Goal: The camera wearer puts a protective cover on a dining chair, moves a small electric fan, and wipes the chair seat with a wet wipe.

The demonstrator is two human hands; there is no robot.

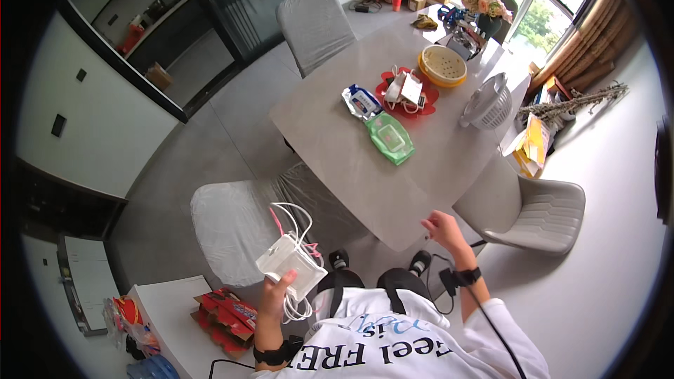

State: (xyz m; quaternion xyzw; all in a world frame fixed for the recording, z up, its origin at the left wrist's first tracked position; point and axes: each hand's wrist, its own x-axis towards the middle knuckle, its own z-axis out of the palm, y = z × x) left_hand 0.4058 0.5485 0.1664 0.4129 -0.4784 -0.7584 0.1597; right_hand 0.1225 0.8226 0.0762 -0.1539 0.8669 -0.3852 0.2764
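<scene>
My left hand (pixel 277 292) grips a small white pouch-like bag (pixel 295 263), the thumb pressed on its front. White cord loops (pixel 303 216) rise from the bag's top, and a pink ribbon (pixel 314 249) hangs at its side. More white cord dangles below the hand. Near the front corner of the dining table (pixel 337 152) is my right hand (pixel 444 230), its fingers loosely bent and a little apart, with nothing visible in it. On the table lie a green wet-wipes pack (pixel 390 139), a silver-and-blue packet (pixel 360 101) and a red petal-shaped tray (pixel 433 96) bearing white corded items (pixel 404 88).
Farther back are a cream colander (pixel 444 63) in a yellow basin, a grey plastic basket (pixel 491 102) and a flower vase (pixel 489 26). Chairs stand left (pixel 231 226), right (pixel 547 216) and behind (pixel 316 23). A red carton (pixel 226 318) rests on a white cabinet (pixel 171 305).
</scene>
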